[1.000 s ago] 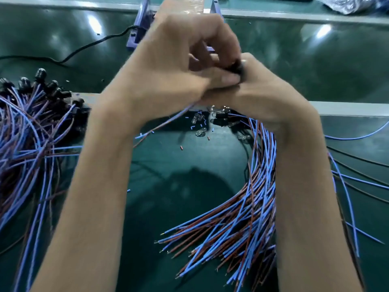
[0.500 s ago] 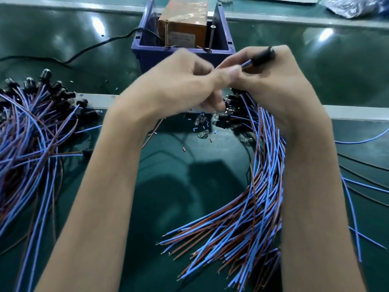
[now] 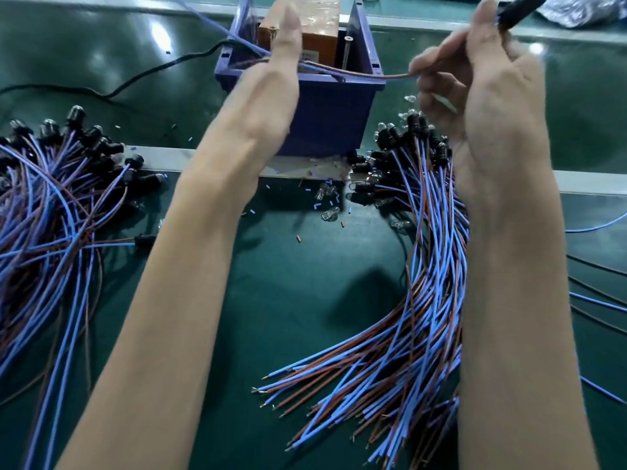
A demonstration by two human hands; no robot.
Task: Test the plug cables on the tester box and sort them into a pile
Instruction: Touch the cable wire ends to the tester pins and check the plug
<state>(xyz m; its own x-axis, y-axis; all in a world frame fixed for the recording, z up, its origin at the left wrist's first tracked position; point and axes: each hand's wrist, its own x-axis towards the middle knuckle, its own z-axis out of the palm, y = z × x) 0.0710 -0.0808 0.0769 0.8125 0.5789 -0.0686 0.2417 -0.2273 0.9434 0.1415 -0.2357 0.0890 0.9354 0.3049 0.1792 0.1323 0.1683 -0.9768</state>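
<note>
1. Tabletop [image 3: 305, 300]: green, and it carries everything listed below.
2. Cable bundle [image 3: 431, 266]: fans out under the right forearm; we judge it the untested stock.
3. Pile [image 3: 51, 215]: lies at far left, well apart from the bundle; likely the sorted lot.
4. Blue bin [image 3: 332, 113]: stands between the two hands.
5. Tester box [image 3: 322, 39]: orange, set inside the bin.
6. Right hand [image 3: 492, 96]: its grip is closed, pinching the plug cable [image 3: 373, 76] near the black plug [image 3: 515, 8].
7. Left hand [image 3: 268, 89]: raised over the bin with a finger straight; we cannot tell whether it holds the wires.
8. Plug cable: its long axis runs almost level across the bin's open top, with the free ends leftward of the right grip, at the left hand. That hand is the nearer to the tester box.
</note>
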